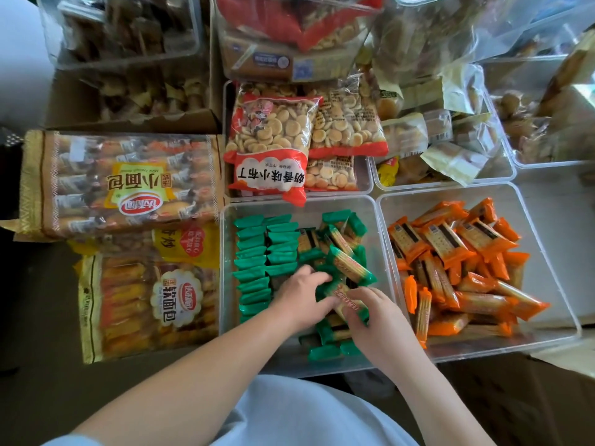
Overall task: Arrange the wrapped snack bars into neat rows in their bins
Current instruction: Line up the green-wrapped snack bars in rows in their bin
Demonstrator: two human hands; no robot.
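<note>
**Both hands on one green bar in the clear bin**

The square clear plastic bin (225, 286) sits straight ahead of the person and holds the green-wrapped snack bars (254, 268). Along the bin's left wall, two neat rows of them are packed side by side. In its middle and right part the others lie in a loose heap, crossing at odd angles.

Near the bin's front, the left hand (302, 296) and the right hand (378, 321) meet over the heap. Between them lies a single green-wrapped bar with red lettering (345, 296), tilted. The left hand's fingers curl round its left end, and the right hand pinches its near end between thumb and fingertips.

Just right of the bin stands a second clear plastic bin (547, 259), with orange-wrapped snack bars (450, 249) jumbled inside. Directly behind the bin lie red-and-clear bags of small round biscuits (273, 133). To its left lie two large tan bags of soft bread rolls (122, 185).
</note>
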